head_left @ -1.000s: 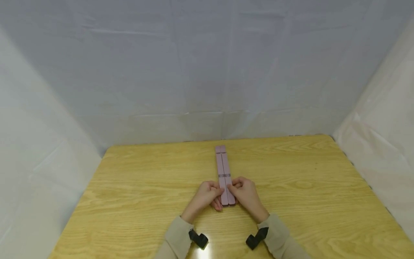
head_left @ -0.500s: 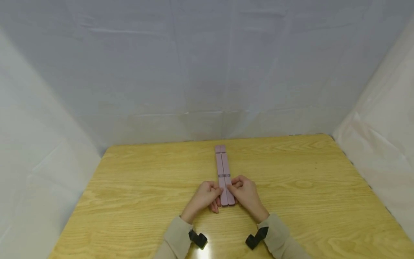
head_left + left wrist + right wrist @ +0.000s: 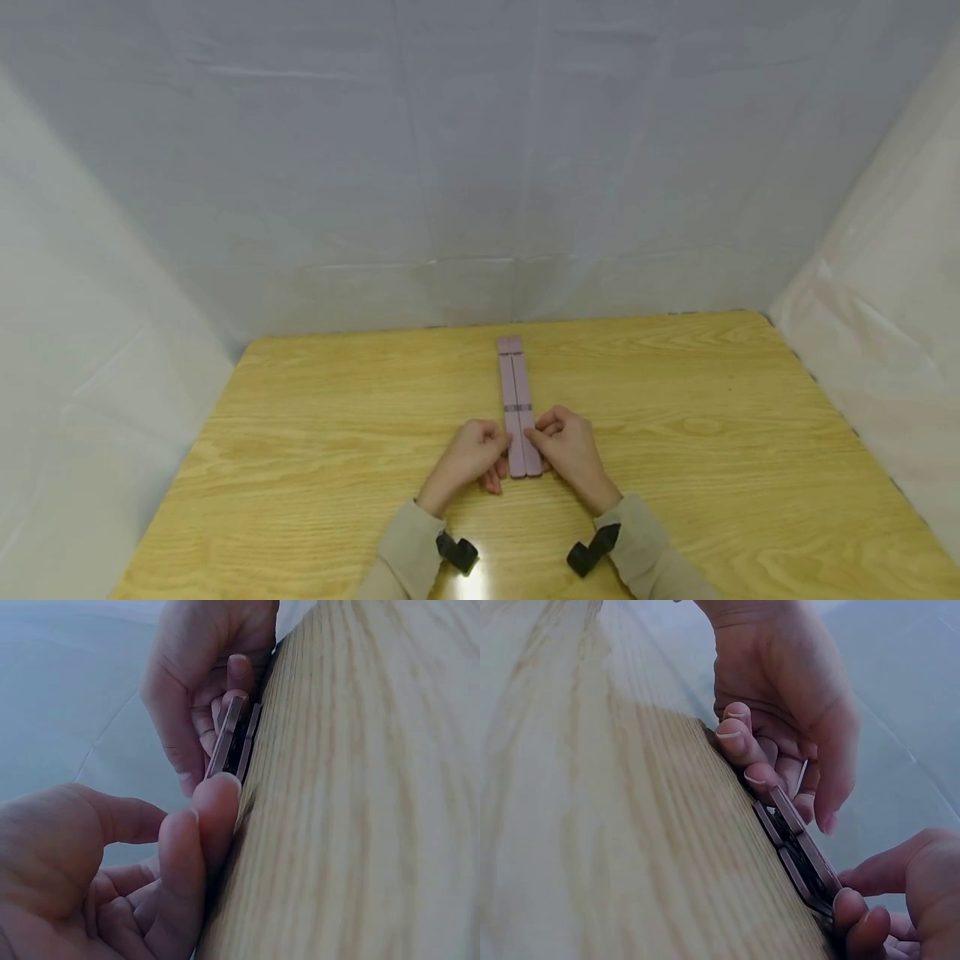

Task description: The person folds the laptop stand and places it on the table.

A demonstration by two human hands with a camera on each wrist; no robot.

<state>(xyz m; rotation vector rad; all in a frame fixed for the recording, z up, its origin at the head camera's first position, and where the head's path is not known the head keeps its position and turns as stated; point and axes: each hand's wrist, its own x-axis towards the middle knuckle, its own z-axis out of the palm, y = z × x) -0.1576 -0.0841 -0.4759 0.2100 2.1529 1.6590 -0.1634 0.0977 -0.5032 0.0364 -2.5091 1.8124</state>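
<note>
A long, narrow mauve folded object made of two parallel strips (image 3: 515,383) lies on the wooden table, pointing away from me. Dark patterned bands cross it, and a dark gap shows between its upper and lower layers in the right wrist view. My left hand (image 3: 468,457) pinches its near left edge, thumb on top, other fingers curled beside it. Opposite, my right hand (image 3: 572,452) grips the near right edge between thumb and bent fingers. The left wrist view shows the layered end (image 3: 234,742) between both hands. What the fingertips do underneath is partly hidden.
The yellow wood-grain table (image 3: 337,400) stretches out on both sides. Pale plastic sheeting (image 3: 480,167) stands behind it and along the left and right. Black wrist mounts (image 3: 457,552) sit on both light sleeves.
The mauve object has shifted very slightly left. My left thumb overlaps it a little less, and the lower left fingers have drawn slightly out from its edge. The right hand stays put.
</note>
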